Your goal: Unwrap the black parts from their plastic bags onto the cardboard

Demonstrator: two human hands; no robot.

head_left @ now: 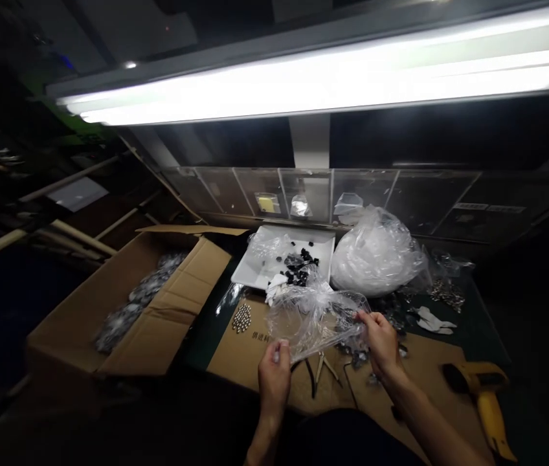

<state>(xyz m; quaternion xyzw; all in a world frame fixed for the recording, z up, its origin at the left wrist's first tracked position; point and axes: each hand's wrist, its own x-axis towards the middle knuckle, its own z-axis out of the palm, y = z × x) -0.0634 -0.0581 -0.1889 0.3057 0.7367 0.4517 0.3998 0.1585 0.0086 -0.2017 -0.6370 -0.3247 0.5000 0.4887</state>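
A clear plastic bag is stretched between my two hands above a brown cardboard sheet. My left hand pinches the bag's near left edge. Its right edge is gripped by the fingers of my right hand. Beyond the bag, a white tray holds small black parts and some clear plastic. Small round metal pieces lie in a cluster left of the bag. Pliers rest on the cardboard just under the bag's near edge.
At the left stands an open carton with many bagged pieces inside. A large full plastic bag sits behind my right hand. Further right are a white glove, metal parts and a yellow heat gun. A bright lamp hangs above.
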